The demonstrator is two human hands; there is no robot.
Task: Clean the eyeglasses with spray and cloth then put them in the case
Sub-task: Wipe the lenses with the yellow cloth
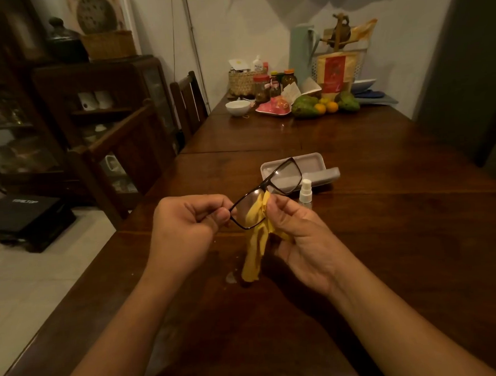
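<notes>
Dark-framed eyeglasses (286, 176) are held up above the wooden table (389, 237). My left hand (185, 226) pinches the frame at its near left corner. My right hand (299, 237) pinches a yellow cloth (256, 245) against the near lens; the rest of the cloth hangs down toward the tabletop. Behind the glasses lies an open grey case (324, 174), partly hidden by the far lens. A small clear spray bottle (305, 190) with a white top stands just in front of the case, right of my right hand.
The far end of the table holds a white bowl (237, 107), a pink plate (273, 106), fruit (308, 107), jars and a woven basket (241, 80). Wooden chairs (128, 154) line the table's left side. A small wet spot (231, 277) marks the tabletop below the cloth.
</notes>
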